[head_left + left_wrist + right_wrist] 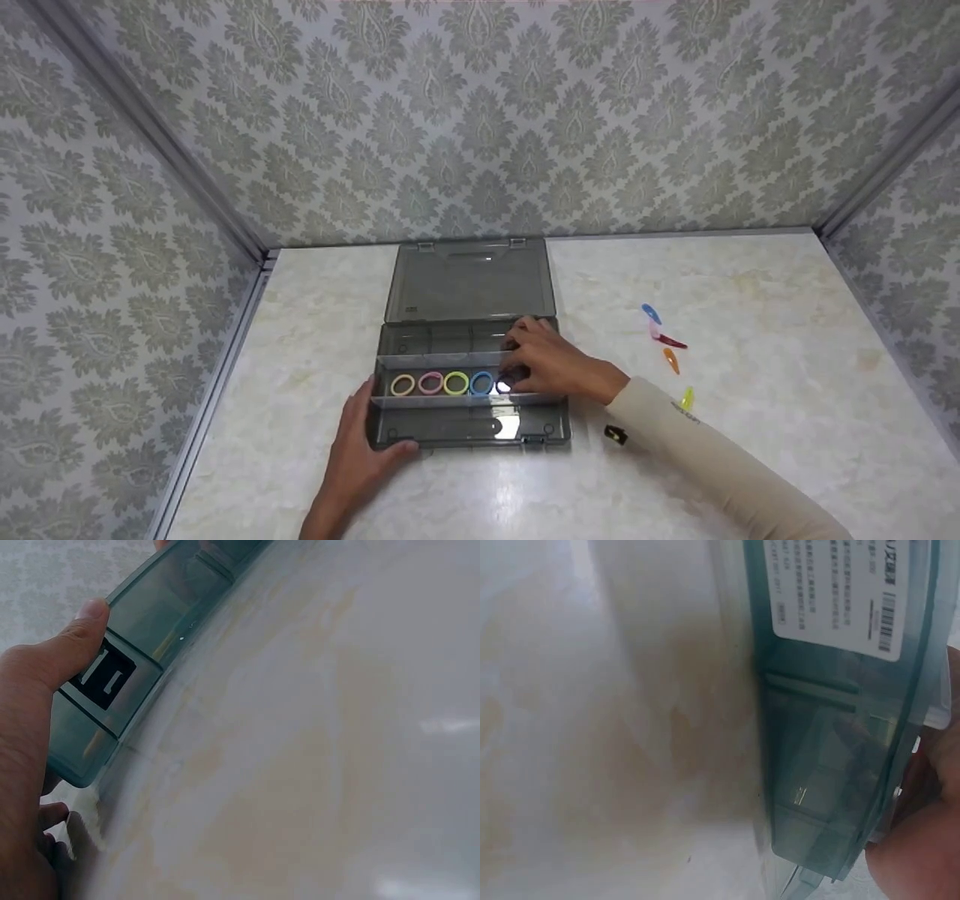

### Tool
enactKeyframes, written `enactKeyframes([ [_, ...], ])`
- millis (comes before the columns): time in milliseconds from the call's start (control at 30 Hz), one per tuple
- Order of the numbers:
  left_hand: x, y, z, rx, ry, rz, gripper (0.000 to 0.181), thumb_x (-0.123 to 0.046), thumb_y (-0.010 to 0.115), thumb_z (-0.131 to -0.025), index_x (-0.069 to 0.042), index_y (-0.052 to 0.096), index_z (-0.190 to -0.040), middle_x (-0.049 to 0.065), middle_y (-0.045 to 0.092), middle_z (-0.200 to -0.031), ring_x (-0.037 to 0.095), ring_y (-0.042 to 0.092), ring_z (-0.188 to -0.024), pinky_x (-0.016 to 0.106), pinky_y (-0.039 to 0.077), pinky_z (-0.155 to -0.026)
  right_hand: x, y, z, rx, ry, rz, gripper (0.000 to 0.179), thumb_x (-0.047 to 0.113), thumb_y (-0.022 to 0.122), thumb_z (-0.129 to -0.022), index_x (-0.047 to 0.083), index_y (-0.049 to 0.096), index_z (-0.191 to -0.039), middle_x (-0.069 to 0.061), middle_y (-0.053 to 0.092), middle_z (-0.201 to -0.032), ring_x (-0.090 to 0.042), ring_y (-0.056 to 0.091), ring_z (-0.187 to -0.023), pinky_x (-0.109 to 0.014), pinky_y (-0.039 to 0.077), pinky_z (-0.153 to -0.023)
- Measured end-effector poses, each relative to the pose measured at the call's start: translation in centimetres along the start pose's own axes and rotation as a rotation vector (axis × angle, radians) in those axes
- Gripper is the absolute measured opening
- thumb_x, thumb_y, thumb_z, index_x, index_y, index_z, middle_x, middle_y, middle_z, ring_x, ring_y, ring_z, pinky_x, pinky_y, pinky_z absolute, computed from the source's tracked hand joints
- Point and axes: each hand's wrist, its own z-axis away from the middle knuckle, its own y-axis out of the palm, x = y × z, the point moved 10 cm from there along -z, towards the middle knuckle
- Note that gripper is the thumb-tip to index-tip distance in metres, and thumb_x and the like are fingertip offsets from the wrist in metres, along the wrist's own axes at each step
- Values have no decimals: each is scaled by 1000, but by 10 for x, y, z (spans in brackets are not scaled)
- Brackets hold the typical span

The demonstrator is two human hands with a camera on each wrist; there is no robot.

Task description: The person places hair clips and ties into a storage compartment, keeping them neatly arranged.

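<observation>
A grey-green see-through plastic box (469,427) lies on the table with its lid (472,281) folded back. Several coloured hair ties stand in a row in its middle compartment, among them a pink one (430,383) and a blue one (481,384). My left hand (358,442) grips the box's left front corner, its thumb against the front wall, as the left wrist view also shows. Curled over the right end of the middle compartment, my right hand (551,362) has its fingertips at a dark hair tie (512,376), partly hidden by the fingers and glare.
Right of the box lie several hair clips: blue (651,313), pink, red (672,342), orange (671,361) and yellow (687,399). A black clip (616,434) lies close to the right forearm. Patterned walls (487,112) border the table behind and at the sides.
</observation>
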Motion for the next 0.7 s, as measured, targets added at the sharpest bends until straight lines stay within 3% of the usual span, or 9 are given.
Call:
enactKeyframes([
  [133,0,0,0,3,-6,-4,133,-70,93,-77,-25,18,-177,12,25,-179,38,23,-166,65,23,-134,-1,-3,4,-10,4,-52,22,31,91,-95,21,88,-114,-11,69,-139,-32,47,-135,-59,40,-111],
  [333,-1,-1,1,-13,10,-5,132,-70,93,-77,-25,19,-177,11,26,-178,37,26,-165,65,24,-133,-8,-10,17,-90,38,-181,22,25,90,-95,14,87,-113,-13,70,-137,-32,48,-133,-59,41,-111],
  [533,-1,1,1,-6,15,-8,131,-69,92,-79,-25,19,-177,13,25,-179,40,21,-167,66,22,-133,-15,-22,38,-183,43,-192,27,25,91,-94,14,85,-119,-11,68,-139,-33,48,-132,-59,44,-111],
  [700,0,1,0,-2,3,-10,131,-68,93,-79,-23,18,-177,15,23,-180,42,15,-168,65,18,-134,-19,-35,59,-311,27,-184,26,17,93,-92,10,84,-115,-13,66,-137,-35,49,-132,-62,45,-109],
])
